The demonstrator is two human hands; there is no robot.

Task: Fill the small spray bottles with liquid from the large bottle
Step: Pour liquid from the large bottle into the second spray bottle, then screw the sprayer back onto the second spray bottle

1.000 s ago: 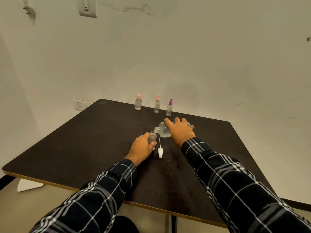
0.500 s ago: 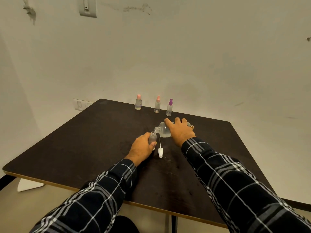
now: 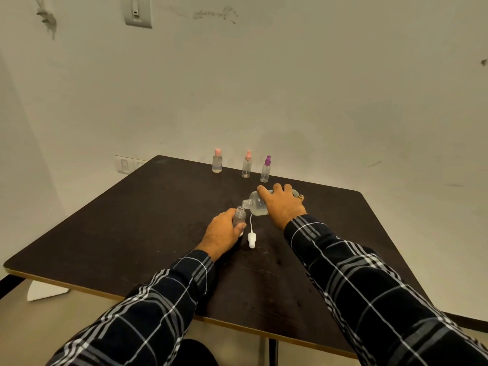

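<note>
Head view: spray cap lies beside the small bottle.

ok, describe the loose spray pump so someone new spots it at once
On the dark table, look near the middle. The white spray pump lies flat just right of the left hand, its thin tube pointing toward the tilted large bottle. Unlike the pink and purple tops in the far row of bottles, it is white and detached.
</note>
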